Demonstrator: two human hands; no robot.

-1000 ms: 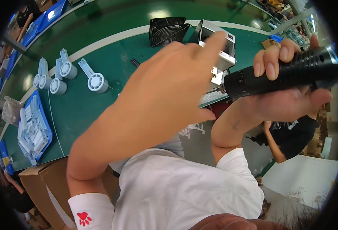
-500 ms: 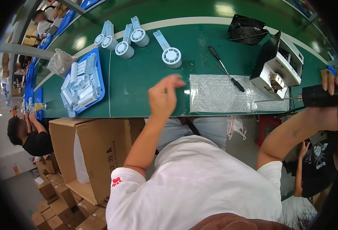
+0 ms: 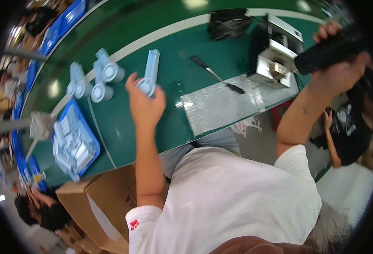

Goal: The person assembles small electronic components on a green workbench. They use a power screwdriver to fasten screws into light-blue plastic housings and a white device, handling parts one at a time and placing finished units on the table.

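My left hand (image 3: pixel 145 108) is closed around the round head of a light-blue handheld fan (image 3: pixel 151 63). Its long handle points away from me across the green table. At the far right, my right hand (image 3: pixel 338 76) holds a black electric screwdriver (image 3: pixel 319 55), raised beside a black-and-white boxy machine (image 3: pixel 275 63). The thin bit seen earlier cannot be made out now. Left of my left hand stand several more light-blue fans (image 3: pixel 101 92) with round heads and long handles.
A blue tray (image 3: pixel 94 146) full of light-blue parts lies at the left, a clear plastic bag (image 3: pixel 41 126) beside it. Bubble wrap (image 3: pixel 211 106) lies mid-table with a screwdriver (image 3: pixel 214 74) partly on it. A black fan (image 3: pixel 228 24) stands behind. A carton (image 3: pixel 78 194) sits below the table's edge.
My left hand has moved left and taken hold of the single fan. My right hand has raised the electric screwdriver. The whole view has turned and shifted.
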